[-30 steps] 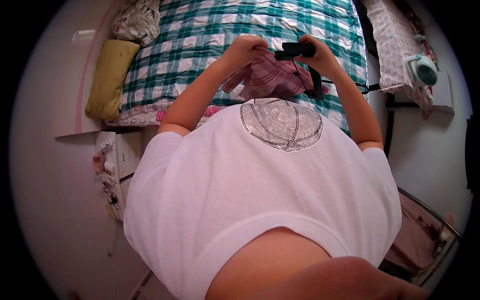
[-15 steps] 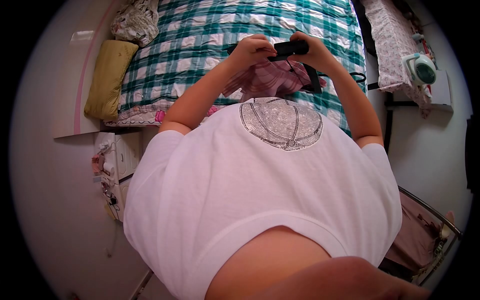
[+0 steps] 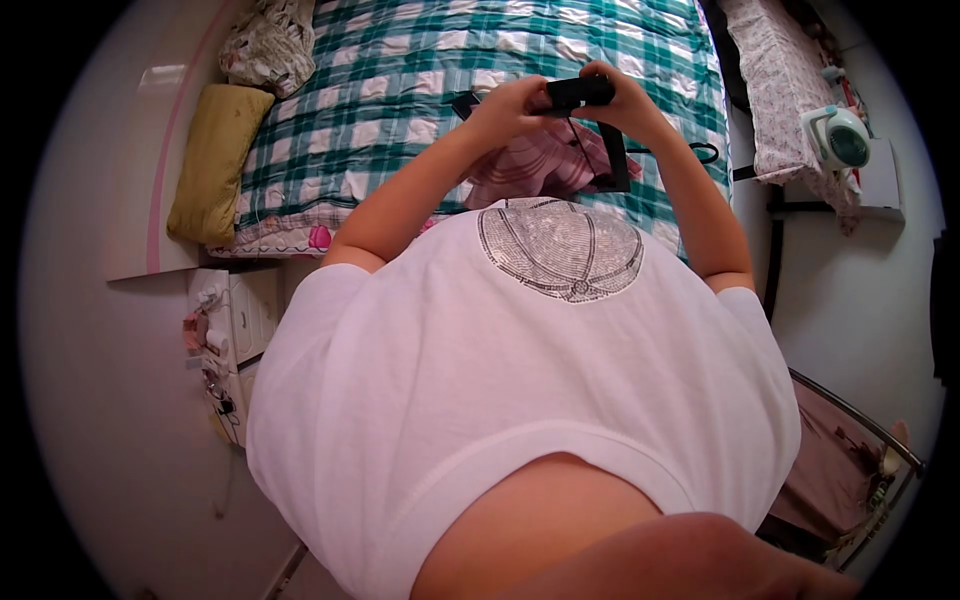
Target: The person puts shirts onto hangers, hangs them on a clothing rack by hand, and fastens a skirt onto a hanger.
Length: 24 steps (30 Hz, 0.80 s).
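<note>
Both hands are raised over the bed in front of my chest. My left hand (image 3: 510, 108) pinches the left end of a small black oblong device (image 3: 580, 93), its fingers closed on it. Around the right end, my right hand (image 3: 625, 100) has its fingers and thumb wrapped. A thin dark cord hangs below the device. Under the hands lies a pink plaid cloth (image 3: 530, 165), and a black angular piece (image 3: 615, 155) sits by its right side. Near my left hand, a dark flat thing (image 3: 466, 103) is partly hidden. The device's exact kind is not clear.
A green-and-white checked quilt (image 3: 390, 60) covers the bed. At left are a yellow pillow (image 3: 215, 160) and a bundled patterned cloth (image 3: 268, 48). A pale green fan (image 3: 845, 140) stands at right beside a flowered cloth (image 3: 765, 90). White drawers (image 3: 255, 310) stand at lower left.
My left hand has shifted slightly right and down along the device, closer to my right hand. More of the dark flat thing behind it shows. The device has tilted slightly.
</note>
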### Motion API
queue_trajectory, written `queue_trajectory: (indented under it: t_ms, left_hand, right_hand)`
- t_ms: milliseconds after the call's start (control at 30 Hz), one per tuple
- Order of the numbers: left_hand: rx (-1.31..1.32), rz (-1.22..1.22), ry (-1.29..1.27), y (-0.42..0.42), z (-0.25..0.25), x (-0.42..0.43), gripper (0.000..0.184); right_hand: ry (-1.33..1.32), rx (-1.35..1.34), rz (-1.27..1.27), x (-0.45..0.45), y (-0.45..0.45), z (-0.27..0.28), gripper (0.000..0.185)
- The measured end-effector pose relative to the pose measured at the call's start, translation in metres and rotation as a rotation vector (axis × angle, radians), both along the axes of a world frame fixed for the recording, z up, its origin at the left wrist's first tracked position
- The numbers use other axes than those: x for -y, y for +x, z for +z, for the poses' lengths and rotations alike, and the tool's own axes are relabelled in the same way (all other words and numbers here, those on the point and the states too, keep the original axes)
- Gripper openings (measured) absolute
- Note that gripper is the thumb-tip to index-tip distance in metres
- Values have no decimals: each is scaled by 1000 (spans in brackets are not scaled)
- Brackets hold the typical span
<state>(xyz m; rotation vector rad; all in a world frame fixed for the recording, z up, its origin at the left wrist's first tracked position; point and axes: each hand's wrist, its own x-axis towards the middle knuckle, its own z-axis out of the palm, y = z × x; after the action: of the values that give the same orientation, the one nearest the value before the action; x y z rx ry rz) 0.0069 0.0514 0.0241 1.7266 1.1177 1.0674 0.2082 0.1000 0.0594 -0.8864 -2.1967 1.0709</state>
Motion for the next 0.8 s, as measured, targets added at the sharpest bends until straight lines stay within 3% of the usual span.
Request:
queue_trajectory:
  t_ms: [67, 167, 267, 400, 467, 567, 667, 800]
  left_hand:
    - [-249, 46, 139, 1, 0, -2, 20]
    - [-180, 17, 1, -1, 0, -5, 21]
    - [-157, 34, 89, -3, 2, -9, 21]
    - [-287, -12, 153, -2, 5, -5, 22]
    - [-343, -32, 190, -2, -3, -5, 23]
    - [-159, -27, 108, -11, -15, -6, 22]
    - [43, 3, 34, -22, -8, -3, 22]
    - [-4, 42, 10, -32, -1, 2, 24]
  right_hand:
    - [52, 26, 4, -3, -2, -4, 43]
    - [-1, 38, -81, 1, -4, -9, 44]
    - [-94, -151, -125, 15, -3, -13, 42]
    - [488, -138, -132, 33, 7, -29, 45]
    - [408, -152, -139, 41, 13, -39, 45]
    - [339, -125, -243, 46, 24, -49, 39]
    - [531, -152, -234, 38, 43, -70, 27]
    - [789, -88, -198, 50, 35, -66, 21]
